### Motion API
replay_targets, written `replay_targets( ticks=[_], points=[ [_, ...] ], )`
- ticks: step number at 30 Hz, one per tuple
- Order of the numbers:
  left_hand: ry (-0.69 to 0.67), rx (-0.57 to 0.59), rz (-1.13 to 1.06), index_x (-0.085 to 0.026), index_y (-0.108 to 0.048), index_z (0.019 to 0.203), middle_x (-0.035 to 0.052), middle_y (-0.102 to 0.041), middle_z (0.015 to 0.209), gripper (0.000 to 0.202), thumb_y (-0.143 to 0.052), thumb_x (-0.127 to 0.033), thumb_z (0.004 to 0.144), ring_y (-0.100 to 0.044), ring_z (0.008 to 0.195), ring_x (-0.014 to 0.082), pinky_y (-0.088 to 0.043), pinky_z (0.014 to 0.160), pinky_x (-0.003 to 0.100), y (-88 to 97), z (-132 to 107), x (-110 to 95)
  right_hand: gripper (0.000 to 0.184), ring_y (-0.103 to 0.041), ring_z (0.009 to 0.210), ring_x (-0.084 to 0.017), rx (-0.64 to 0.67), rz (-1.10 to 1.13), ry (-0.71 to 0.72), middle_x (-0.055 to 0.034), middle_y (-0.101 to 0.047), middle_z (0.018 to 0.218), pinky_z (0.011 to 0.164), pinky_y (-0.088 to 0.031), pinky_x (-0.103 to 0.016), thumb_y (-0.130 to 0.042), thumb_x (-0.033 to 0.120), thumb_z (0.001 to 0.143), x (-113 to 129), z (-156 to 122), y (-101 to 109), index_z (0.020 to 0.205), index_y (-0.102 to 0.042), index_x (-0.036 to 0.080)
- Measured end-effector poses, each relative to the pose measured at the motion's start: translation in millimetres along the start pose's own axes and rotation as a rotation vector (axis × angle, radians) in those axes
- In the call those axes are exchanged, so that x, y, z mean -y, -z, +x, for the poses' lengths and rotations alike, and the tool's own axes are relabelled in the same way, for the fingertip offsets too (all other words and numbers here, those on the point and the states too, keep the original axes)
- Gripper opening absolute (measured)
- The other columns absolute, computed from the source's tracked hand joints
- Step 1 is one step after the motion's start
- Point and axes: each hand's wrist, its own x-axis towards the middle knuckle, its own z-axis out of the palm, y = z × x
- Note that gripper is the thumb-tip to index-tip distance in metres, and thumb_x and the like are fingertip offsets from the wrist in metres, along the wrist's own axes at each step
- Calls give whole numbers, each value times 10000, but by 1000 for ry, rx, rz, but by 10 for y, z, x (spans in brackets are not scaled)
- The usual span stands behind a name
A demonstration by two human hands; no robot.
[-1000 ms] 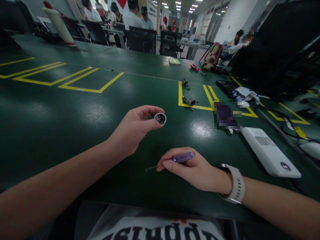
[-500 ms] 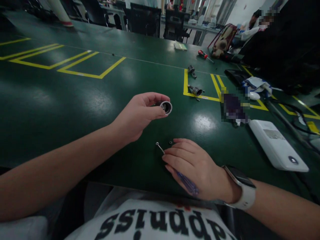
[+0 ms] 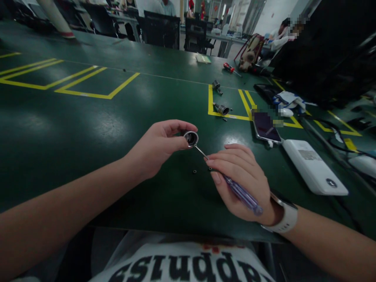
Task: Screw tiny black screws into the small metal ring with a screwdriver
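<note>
My left hand (image 3: 160,147) pinches a small round metal cylinder part (image 3: 190,138) above the green table (image 3: 88,129), its open end facing me. My right hand (image 3: 241,176) is closed around a purple-handled screwdriver (image 3: 242,194). The thin shaft of the tool reaches up and left, and its tip sits at the mouth of the cylinder. A tiny dark nut (image 3: 194,171) lies on the table just below the shaft. A white watch is on my right wrist.
A white power bank (image 3: 314,166) and a phone (image 3: 264,127) lie to the right. Two more metal cylinder parts (image 3: 221,108) sit by a yellow-taped square. A red screwdriver (image 3: 230,69), cables and a black case lie farther right. People sit at tables behind.
My right hand rose from the table and turned the screwdriver, bringing its tip into the mouth of the cylinder. My left hand stayed almost still. The camera tilted slightly.
</note>
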Motion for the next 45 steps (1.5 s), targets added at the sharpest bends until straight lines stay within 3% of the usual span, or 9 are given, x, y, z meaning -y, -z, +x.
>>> replay_targets(
  ticks=[7,18,31,33,36,38,40,42,45],
  points=[
    [24,67,14,-158,-672,891,38,-693,842,290,-692,-169,601,-632,804,187,-484,770,321,-70,-56,35,149,-646,813,-170,46,-45,18,-59,-712,893,865,-452,-398,-554,130,789,-36,-5,-9,927,-597,169],
    [-21,-14,21,-183,-665,771,30,-692,905,170,-664,-182,600,-644,839,193,-481,768,305,-150,-78,76,141,-636,836,-178,94,-92,73,-55,-704,904,891,-432,-416,-529,149,813,1,-21,2,938,-594,168],
    [-4,3,1,-163,-662,755,40,-699,909,149,-655,-160,606,-652,804,186,-495,754,307,-157,-74,69,111,-647,794,-170,83,-26,43,-47,-712,853,888,-434,-414,-533,146,801,36,2,44,888,-599,166],
    [-15,-2,-9,-155,-658,754,46,-698,905,141,-655,-150,613,-653,805,185,-497,760,314,-152,-62,74,93,-642,735,-156,27,98,-39,-31,-704,782,894,-432,-413,-520,140,794,45,9,70,823,-602,173],
    [-29,-11,-23,-149,-654,769,46,-695,891,136,-650,-143,633,-655,785,174,-502,767,322,-133,-34,84,148,-622,659,-138,-71,348,-306,-16,-670,686,849,-460,-386,-483,165,830,16,12,78,733,-595,176],
    [-34,-17,-38,-145,-651,778,45,-694,884,138,-646,-140,640,-657,775,170,-510,759,320,-121,-15,88,188,-614,619,-134,-44,508,-537,-11,-644,640,716,-495,-326,-479,220,859,-34,9,49,715,-590,171],
    [-39,-22,-49,-140,-648,779,47,-693,880,141,-650,-137,638,-659,771,171,-519,748,316,-113,-2,89,215,-611,606,-140,68,609,-724,-16,-633,624,614,-486,-287,-484,274,867,-89,2,4,719,-594,163],
    [-37,-25,-44,-138,-649,773,50,-693,872,143,-659,-141,630,-660,768,174,-525,742,316,-110,4,88,229,-610,617,-146,147,626,-809,-22,-634,630,594,-473,-279,-491,301,864,-127,-5,-38,724,-601,156],
    [-20,-26,-33,-140,-652,768,50,-692,863,145,-668,-150,624,-661,775,180,-531,732,311,-108,8,86,226,-607,624,-144,137,591,-811,-21,-635,645,595,-463,-272,-502,313,856,-146,-17,-76,736,-608,154]
  ],
)
